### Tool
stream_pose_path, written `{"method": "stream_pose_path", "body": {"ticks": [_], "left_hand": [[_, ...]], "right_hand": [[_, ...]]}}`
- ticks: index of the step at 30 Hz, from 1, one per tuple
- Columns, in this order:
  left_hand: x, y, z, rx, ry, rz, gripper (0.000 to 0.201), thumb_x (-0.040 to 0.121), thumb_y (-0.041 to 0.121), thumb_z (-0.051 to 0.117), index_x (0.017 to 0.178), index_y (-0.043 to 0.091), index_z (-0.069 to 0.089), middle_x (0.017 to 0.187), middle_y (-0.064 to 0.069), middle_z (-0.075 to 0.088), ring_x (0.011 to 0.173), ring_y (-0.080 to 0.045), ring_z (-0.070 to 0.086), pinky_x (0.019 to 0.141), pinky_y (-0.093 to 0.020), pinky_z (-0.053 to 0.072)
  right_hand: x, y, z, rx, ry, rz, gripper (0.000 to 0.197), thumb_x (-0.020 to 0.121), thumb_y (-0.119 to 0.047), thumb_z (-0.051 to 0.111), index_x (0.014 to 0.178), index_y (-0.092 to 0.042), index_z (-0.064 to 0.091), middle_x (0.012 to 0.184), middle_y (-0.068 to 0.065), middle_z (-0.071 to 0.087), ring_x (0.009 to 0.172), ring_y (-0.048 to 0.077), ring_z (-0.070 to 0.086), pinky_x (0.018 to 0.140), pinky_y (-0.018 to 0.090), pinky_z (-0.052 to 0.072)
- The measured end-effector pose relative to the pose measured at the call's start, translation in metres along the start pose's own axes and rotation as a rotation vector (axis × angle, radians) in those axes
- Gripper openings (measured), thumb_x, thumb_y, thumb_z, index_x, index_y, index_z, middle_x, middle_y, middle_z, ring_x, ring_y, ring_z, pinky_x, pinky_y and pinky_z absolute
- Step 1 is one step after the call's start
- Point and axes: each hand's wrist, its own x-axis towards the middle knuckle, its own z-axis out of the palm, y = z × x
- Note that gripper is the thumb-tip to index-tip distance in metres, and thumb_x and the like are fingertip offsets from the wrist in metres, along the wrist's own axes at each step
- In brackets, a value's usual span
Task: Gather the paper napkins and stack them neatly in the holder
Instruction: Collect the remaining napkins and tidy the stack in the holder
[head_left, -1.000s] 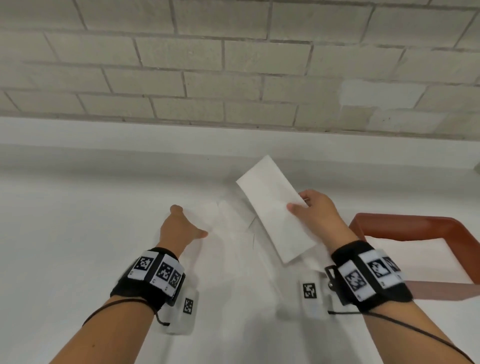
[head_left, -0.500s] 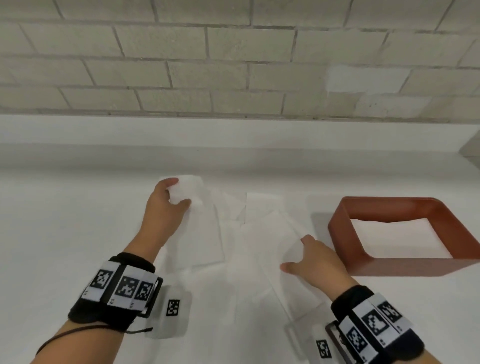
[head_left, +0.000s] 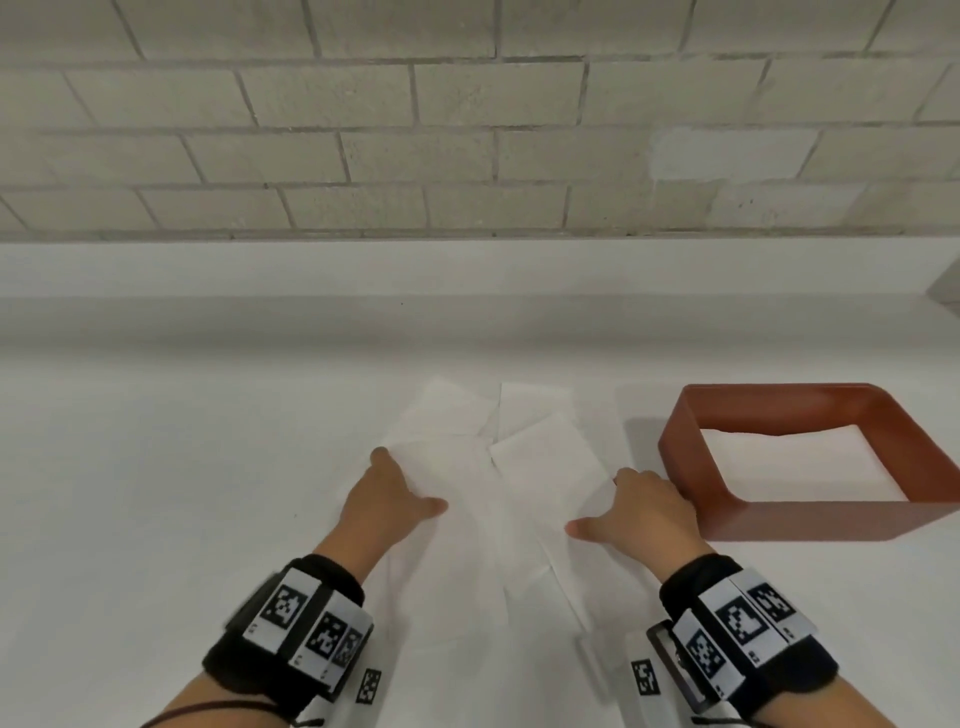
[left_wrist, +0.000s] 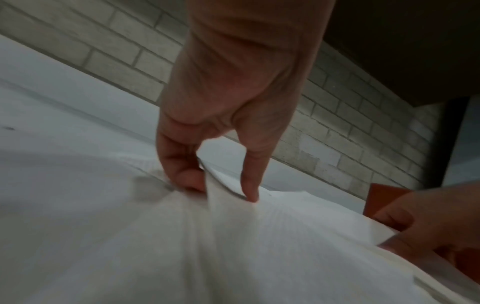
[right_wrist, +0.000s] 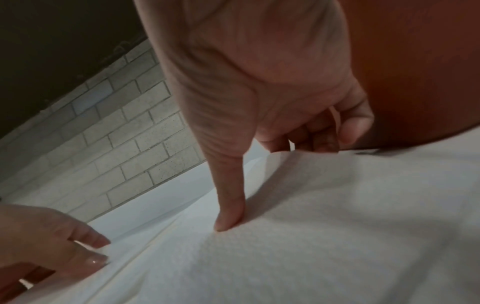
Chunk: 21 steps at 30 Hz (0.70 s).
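My left hand (head_left: 387, 501) pinches the edge of one napkin (left_wrist: 223, 203): in the left wrist view the thumb and a finger close on a raised fold of paper. My right hand (head_left: 641, 512) has the thumb pressed flat on another napkin (right_wrist: 324, 216) while the other fingers (right_wrist: 322, 135) curl at its far edge; I cannot tell if they already grasp it or only touch it.

Between and beyond my hands the paper napkins (head_left: 519, 467) lie spread on the white tabletop (head_left: 156, 467), overlapping at different angles and reaching toward the back edge. The red holder (head_left: 727, 514) stands just beside my right hand, toward the right edge of the tabletop; it is open on top and I see only white inside it.

I think the danger is in the gathering. The sheets are thin and limp, so if I pull the two sides together too fast, they can wrinkle or fold under. White on white makes it easy to leave one sheet behind. My right hand is also very near the holder and could push it away.
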Motion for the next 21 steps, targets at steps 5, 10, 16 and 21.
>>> {"method": "stream_pose_path", "body": {"ticks": [5, 10, 16, 21], "left_hand": [[0.011, 0.006, 0.006, 0.169, 0.025, -0.055, 0.089, 0.069, 0.047, 0.078, 0.132, 0.0, 0.035, 0.131, -0.014, 0.048, 0.118, -0.029, 0.052, 0.088, -0.031, 0.045], [0.012, 0.008, 0.007, 0.189, 0.08, -0.111, 0.096, 0.066, 0.048, 0.08, 0.132, -0.001, 0.031, 0.13, -0.016, 0.044, 0.12, -0.029, 0.049, 0.092, -0.032, 0.044], [0.017, 0.004, 0.005, 0.097, 0.04, -0.115, 0.097, 0.065, 0.045, 0.082, 0.134, -0.002, 0.033, 0.128, -0.011, 0.054, 0.115, -0.028, 0.055, 0.09, -0.032, 0.046], [0.016, -0.002, 0.008, -0.051, 0.066, -0.117, 0.088, 0.066, 0.037, 0.083, 0.13, -0.001, 0.037, 0.125, -0.011, 0.055, 0.113, -0.029, 0.055, 0.083, -0.031, 0.044]], "right_hand": [[-0.002, 0.006, 0.0, 0.168, 0.017, -0.028, 0.065, 0.082, -0.041, 0.068, 0.133, -0.011, 0.042, 0.125, 0.005, 0.059, 0.111, 0.024, 0.058, 0.086, 0.031, 0.049], [-0.002, 0.008, -0.003, 0.181, 0.031, -0.073, 0.059, 0.087, -0.036, 0.064, 0.135, -0.01, 0.043, 0.131, 0.005, 0.056, 0.118, 0.024, 0.054, 0.09, 0.03, 0.045], [-0.01, 0.009, -0.024, 0.316, 0.166, -0.185, 0.03, 0.091, -0.027, 0.06, 0.119, -0.015, 0.057, 0.109, 0.003, 0.065, 0.093, 0.021, 0.059, 0.073, 0.028, 0.045], [-0.025, 0.001, -0.078, 0.618, 0.382, -0.404, 0.008, 0.087, -0.019, 0.065, 0.089, -0.012, 0.061, 0.079, 0.001, 0.066, 0.078, 0.024, 0.061, 0.064, 0.032, 0.046]]}}
